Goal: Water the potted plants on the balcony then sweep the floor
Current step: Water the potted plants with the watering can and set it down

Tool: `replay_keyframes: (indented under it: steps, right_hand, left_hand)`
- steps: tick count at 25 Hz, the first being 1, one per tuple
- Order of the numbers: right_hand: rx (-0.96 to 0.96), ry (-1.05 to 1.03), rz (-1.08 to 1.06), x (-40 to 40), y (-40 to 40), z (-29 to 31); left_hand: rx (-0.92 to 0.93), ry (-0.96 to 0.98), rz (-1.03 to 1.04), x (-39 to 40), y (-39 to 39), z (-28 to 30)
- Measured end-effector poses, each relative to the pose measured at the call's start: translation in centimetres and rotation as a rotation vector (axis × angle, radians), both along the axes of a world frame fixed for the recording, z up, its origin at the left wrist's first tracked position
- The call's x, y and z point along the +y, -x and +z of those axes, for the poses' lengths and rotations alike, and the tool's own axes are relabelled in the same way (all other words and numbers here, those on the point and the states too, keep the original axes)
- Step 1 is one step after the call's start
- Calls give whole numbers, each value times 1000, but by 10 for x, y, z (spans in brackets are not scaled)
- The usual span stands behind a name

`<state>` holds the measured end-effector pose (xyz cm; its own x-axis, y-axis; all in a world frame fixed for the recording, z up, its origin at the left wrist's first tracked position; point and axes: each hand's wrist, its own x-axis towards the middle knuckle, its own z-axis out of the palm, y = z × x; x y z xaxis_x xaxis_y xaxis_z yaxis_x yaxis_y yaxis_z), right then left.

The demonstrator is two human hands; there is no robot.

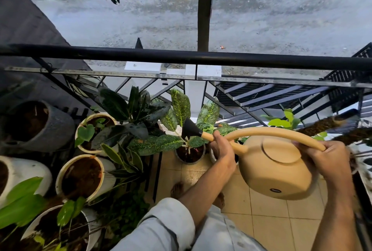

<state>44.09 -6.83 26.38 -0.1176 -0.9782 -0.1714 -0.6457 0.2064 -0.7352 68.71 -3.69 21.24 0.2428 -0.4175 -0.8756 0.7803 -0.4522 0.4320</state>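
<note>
I hold a tan watering can tipped to the left over the balcony floor. My right hand grips the end of its long curved handle. My left hand is closed around the spout just behind the black rose head. The rose hangs above a small grey pot holding a plant with speckled yellow-green leaves. No water is visible leaving the rose.
Several more pots crowd the left: a dark grey one, white ones with bare soil and leafy ones. A black railing runs across in front, with the street below. Beige floor tiles and my bare foot lie beneath.
</note>
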Motion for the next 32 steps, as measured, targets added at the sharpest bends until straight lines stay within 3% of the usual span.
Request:
replay_keyframes:
  steps: [18, 32]
  right_hand:
    - [12, -23, -15, -16, 39, 16]
    - [14, 147, 64, -72, 11, 45]
  left_hand:
    - [-75, 33, -85, -16, 38, -2]
    - [-191, 95, -39, -70, 20, 7]
